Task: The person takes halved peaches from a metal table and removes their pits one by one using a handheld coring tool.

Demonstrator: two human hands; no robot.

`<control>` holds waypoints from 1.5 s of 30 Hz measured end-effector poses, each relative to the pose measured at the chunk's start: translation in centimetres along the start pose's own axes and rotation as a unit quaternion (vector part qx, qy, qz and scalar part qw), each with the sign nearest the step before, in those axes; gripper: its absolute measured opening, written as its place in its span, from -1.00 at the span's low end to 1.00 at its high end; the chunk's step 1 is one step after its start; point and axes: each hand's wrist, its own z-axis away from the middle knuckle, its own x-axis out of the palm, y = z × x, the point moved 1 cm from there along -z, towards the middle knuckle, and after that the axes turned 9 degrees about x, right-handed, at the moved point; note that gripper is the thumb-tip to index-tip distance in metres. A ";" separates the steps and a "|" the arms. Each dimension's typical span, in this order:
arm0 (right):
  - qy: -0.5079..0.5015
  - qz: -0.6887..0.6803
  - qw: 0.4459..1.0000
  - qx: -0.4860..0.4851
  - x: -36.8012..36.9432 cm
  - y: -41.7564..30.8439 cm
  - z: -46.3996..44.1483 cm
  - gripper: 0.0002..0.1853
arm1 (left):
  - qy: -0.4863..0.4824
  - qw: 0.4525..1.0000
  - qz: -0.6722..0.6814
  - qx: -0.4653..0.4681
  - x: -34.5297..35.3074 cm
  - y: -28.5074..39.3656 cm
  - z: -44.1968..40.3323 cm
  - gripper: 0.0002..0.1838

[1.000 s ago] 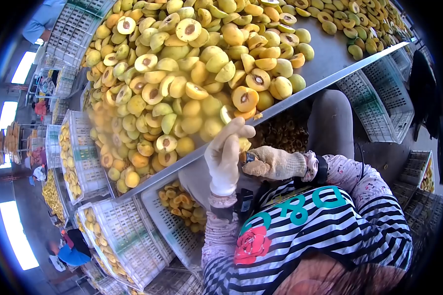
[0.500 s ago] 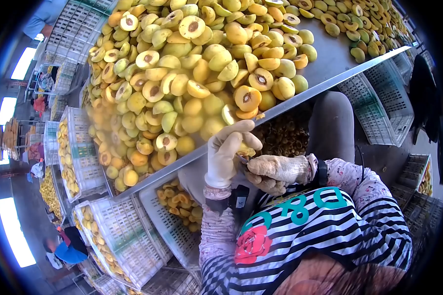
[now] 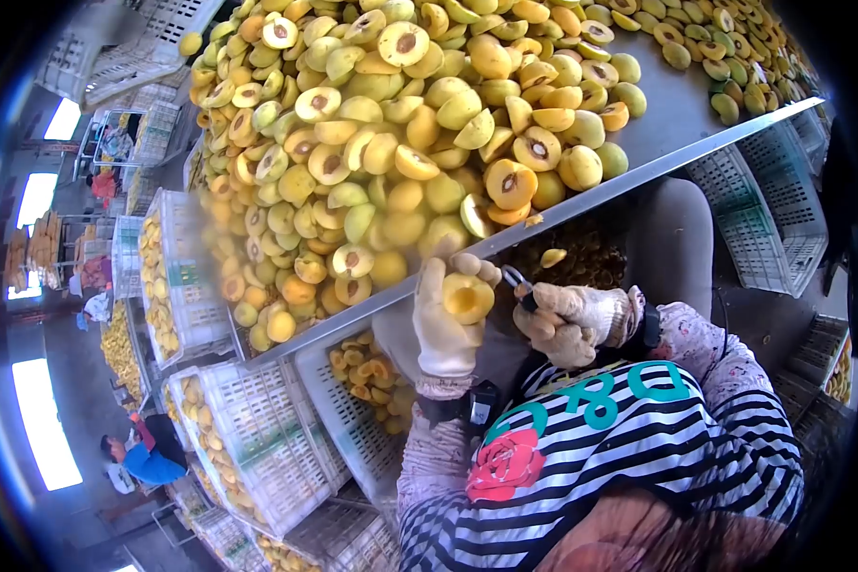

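Note:
My gloved left hand (image 3: 445, 329) holds a yellow peach half (image 3: 468, 299), its hollow face up and no pit in it. My gloved right hand (image 3: 572, 319) is closed around a small pitting tool (image 3: 516, 278) with a looped metal end. The loop points toward the fruit and is apart from it. A small yellow piece (image 3: 553, 257) shows above the dark heap of pits (image 3: 586, 259) below the table edge. Just beyond my hands, many peach halves (image 3: 372, 172) are piled on the metal table (image 3: 643, 110), several with pits showing.
The table's raised metal rim (image 3: 677, 157) runs diagonally in front of me. A white crate (image 3: 353, 443) with peach halves stands by my left arm, and another filled crate (image 3: 257, 448) is farther left. Crates (image 3: 763, 214) stand at right. A person in blue (image 3: 153, 465) is far left.
My right hand has drawn the tool away from the fruit. The peach half in my left hand now shows its hollow. A yellow piece has appeared above the pits. The view has shifted slightly.

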 end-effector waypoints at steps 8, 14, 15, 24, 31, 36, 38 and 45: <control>0.261 0.144 0.954 -0.022 2.6 -1.4 -0.2 -0.57 | -0.058 0.757 -0.626 0.176 -6.6 15.6 2.5 -0.68; 0.300 0.180 0.937 0.006 4.4 -1.0 -0.5 -0.56 | 0.001 0.408 -0.894 0.185 -6.4 12.9 -6.7 -0.44; 0.303 0.179 0.936 0.010 4.5 -0.8 -0.4 -0.60 | 0.003 0.468 -0.861 0.200 -7.1 12.7 -7.4 -0.47; 0.330 0.410 0.850 -0.016 5.8 -1.1 -1.8 -0.55 | -0.061 0.921 -0.338 0.183 -1.5 3.8 0.7 -0.70; 0.408 0.407 0.817 -0.001 4.5 -1.0 -2.6 -0.50 | 0.042 0.983 -0.143 0.111 2.2 -1.4 2.0 -0.44; 0.390 0.466 0.792 -0.061 2.7 -0.4 -2.7 -0.48 | -0.038 0.952 -0.303 0.021 2.3 -0.1 1.0 -0.44; 0.377 0.461 0.803 -0.032 2.0 -0.4 -2.8 -0.52 | -0.088 0.920 -0.381 0.021 2.8 0.4 0.8 -0.44; 0.333 0.523 0.781 -0.078 0.8 -0.6 -2.1 -0.58 | -0.121 0.901 -0.409 -0.081 4.1 1.2 0.1 -0.53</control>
